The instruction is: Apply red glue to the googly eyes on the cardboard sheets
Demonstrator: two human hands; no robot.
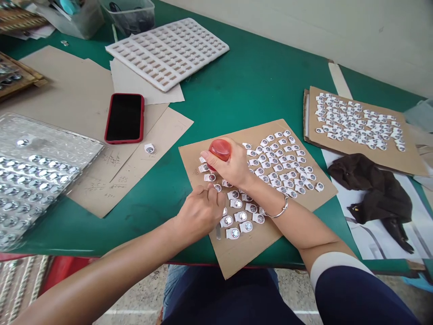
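Note:
My right hand [233, 164] is wrapped round a glossy red, rounded squeeze bottle [220, 150]; its lower end is hidden by my fingers. Just below and to the left, my left hand [203, 210] is closed, its fingertips down among small white tabs. A flat grey strip [218, 232] shows under its edge; whether my fingers hold it I cannot tell. Both hands are over a brown cardboard sheet [237, 259]. Rows of white tabs [248, 226] with round silvery discs lie on it, partly covered by my hands and right forearm.
A second cardboard [358, 155] with similar tabs lies at right, near a dark cloth item [389, 189]. To the left are a red-cased phone [125, 118], a single tab [149, 148] and a clear tray of silvery discs [84, 141]. Behind stand a white slotted tray [165, 83] and plastic tubs [149, 13].

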